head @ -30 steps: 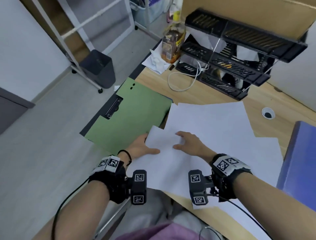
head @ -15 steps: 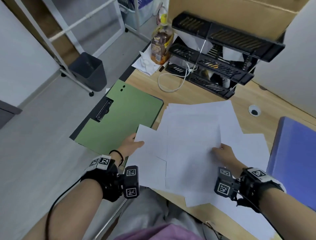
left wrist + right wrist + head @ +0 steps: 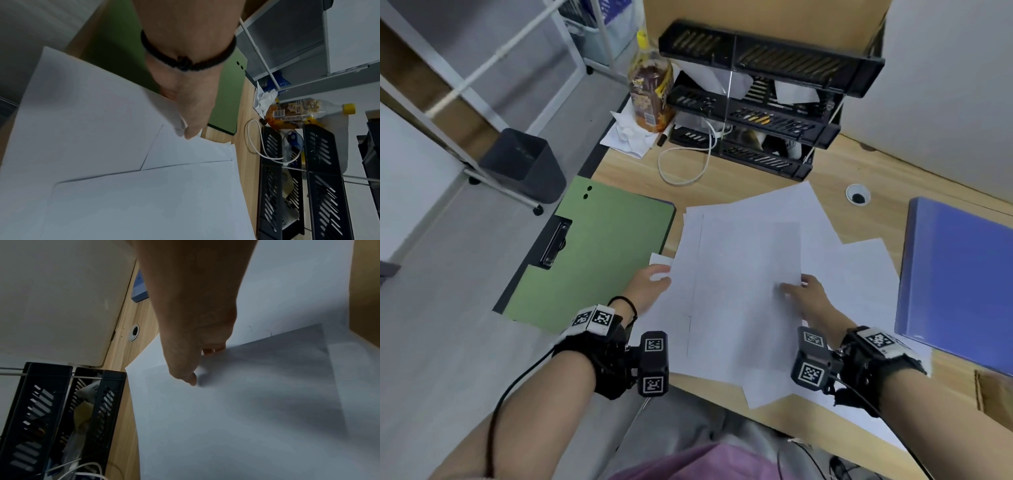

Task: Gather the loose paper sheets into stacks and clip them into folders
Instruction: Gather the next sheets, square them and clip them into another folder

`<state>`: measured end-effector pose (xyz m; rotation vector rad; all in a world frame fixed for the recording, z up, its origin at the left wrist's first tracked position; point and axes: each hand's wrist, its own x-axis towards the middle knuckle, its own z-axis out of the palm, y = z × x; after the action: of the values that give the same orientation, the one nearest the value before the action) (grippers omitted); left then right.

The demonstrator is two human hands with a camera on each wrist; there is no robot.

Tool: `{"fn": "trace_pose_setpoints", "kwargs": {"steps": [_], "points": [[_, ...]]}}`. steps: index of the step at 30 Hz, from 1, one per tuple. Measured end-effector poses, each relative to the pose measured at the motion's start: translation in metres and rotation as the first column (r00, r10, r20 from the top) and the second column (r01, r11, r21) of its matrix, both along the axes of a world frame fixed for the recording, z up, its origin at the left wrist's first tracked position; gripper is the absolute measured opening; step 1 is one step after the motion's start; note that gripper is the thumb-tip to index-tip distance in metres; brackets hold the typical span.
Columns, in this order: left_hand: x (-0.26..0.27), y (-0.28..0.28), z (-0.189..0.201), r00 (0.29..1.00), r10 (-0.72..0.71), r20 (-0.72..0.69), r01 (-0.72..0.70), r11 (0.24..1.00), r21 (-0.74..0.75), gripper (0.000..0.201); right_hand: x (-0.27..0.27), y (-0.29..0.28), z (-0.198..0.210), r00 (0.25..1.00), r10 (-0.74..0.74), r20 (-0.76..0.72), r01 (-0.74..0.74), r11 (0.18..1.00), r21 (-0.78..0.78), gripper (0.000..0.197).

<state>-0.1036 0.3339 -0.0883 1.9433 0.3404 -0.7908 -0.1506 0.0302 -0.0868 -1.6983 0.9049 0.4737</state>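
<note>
Folders number two, green [image 3: 599, 246] and blue [image 3: 959, 274]; left hand [image 3: 650, 287] and right hand [image 3: 810, 296] each pinch loose sheets [image 3: 743, 274].

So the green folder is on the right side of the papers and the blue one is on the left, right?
No, they are swapped. In the head view the green folder lies left of the papers, by the left hand, and the blue folder lies on the right.

Matt white paper sheets [image 3: 750, 274], pale wood-grain desk [image 3: 835, 171], slotted black plastic tray rack [image 3: 763, 116].
</note>
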Motion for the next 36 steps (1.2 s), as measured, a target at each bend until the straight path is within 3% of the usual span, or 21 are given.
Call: {"fn": "trace_pose_setpoints", "kwargs": {"steps": [3, 6, 10, 12, 16, 20, 25, 27, 29, 31, 33, 35, 36], "points": [[0.002, 0.000, 0.000, 0.999, -0.042, 0.015, 0.042, 0.999, 0.019, 0.038, 0.001, 0.001, 0.000, 0.997, 0.063, -0.047, -0.063, 0.998, -0.003, 0.019], [0.005, 0.004, -0.003, 0.997, -0.076, 0.033, 0.075, 0.996, 0.041, 0.041, 0.005, -0.005, -0.003, 0.993, 0.094, -0.075, -0.102, 0.988, -0.113, 0.031], [0.009, 0.013, -0.006, 0.995, -0.099, 0.012, 0.098, 0.995, 0.013, 0.045, 0.016, -0.011, 0.008, 0.951, 0.281, -0.126, -0.301, 0.935, -0.188, 0.036], [0.011, 0.018, -0.006, 0.994, -0.112, -0.004, 0.112, 0.994, 0.020, 0.047, 0.025, -0.012, 0.019, 0.906, 0.401, -0.136, -0.422, 0.881, -0.215, 0.036], [0.016, 0.026, -0.004, 0.984, -0.173, -0.051, 0.175, 0.983, 0.050, 0.049, 0.049, -0.009, 0.028, 0.750, 0.633, -0.190, -0.658, 0.687, -0.309, 0.029], [0.015, 0.029, -0.001, 0.972, -0.220, -0.087, 0.227, 0.971, 0.077, 0.048, 0.074, 0.007, 0.019, 0.683, 0.724, -0.100, -0.696, 0.603, -0.390, 0.024], [0.007, 0.029, 0.005, 0.959, -0.278, -0.046, 0.279, 0.960, 0.018, 0.047, 0.094, 0.039, 0.002, 0.580, 0.809, -0.097, -0.753, 0.487, -0.442, 0.037], [0.003, 0.028, 0.008, 0.960, -0.277, -0.041, 0.277, 0.961, -0.012, 0.046, 0.095, 0.046, 0.000, 0.566, 0.814, -0.128, -0.775, 0.473, -0.420, 0.037], [0.002, 0.027, 0.009, 0.960, -0.275, -0.050, 0.273, 0.961, -0.048, 0.049, 0.093, 0.048, 0.002, 0.587, 0.799, -0.133, -0.764, 0.493, -0.416, 0.024], [0.002, 0.024, 0.010, 0.974, -0.220, -0.053, 0.214, 0.972, -0.099, 0.058, 0.088, 0.046, 0.005, 0.649, 0.760, -0.044, -0.718, 0.592, -0.367, 0.027], [0.004, 0.017, 0.011, 0.993, -0.081, -0.088, 0.064, 0.982, -0.177, 0.065, 0.082, 0.041, 0.012, 0.702, 0.710, 0.052, -0.672, 0.685, -0.281, 0.033], [0.009, 0.007, 0.013, 0.991, 0.035, -0.129, -0.062, 0.975, -0.211, 0.059, 0.076, 0.038, 0.016, 0.690, 0.721, 0.069, -0.691, 0.684, -0.232, 0.031], [0.010, 0.003, 0.014, 0.991, 0.027, -0.131, -0.054, 0.976, -0.210, 0.056, 0.073, 0.038, 0.017, 0.667, 0.742, 0.064, -0.715, 0.662, -0.226, 0.026]]}}
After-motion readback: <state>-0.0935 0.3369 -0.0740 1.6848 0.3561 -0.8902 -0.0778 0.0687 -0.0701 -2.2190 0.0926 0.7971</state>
